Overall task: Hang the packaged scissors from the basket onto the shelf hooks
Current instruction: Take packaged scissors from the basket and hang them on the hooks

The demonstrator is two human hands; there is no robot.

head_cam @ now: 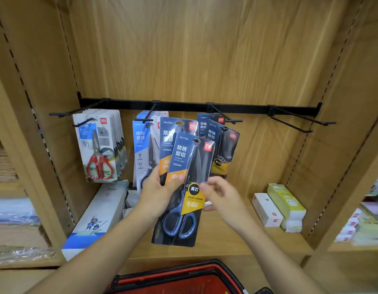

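Note:
My left hand [162, 196] grips two dark packs of blue-handled scissors, the front pack [183, 187] overlapping a second pack [169, 141] behind it. My right hand [217, 196] hovers at the front pack's right edge, blurred, with its fingers loosely curled. A black rail [194, 106] carries several hooks. The left hook holds red-handled scissor packs [99, 145], the second hook light-blue packs [142, 145], the third hook [224, 115] dark packs [223, 145]. The right hook [296, 122] is bare. The red basket [179, 276] shows at the bottom edge.
On the wooden shelf board lie a long white and blue box [99, 217] at left and white and green boxes [279, 206] at right. Side panels with slotted strips flank the bay. Neighbouring shelves hold blurred goods.

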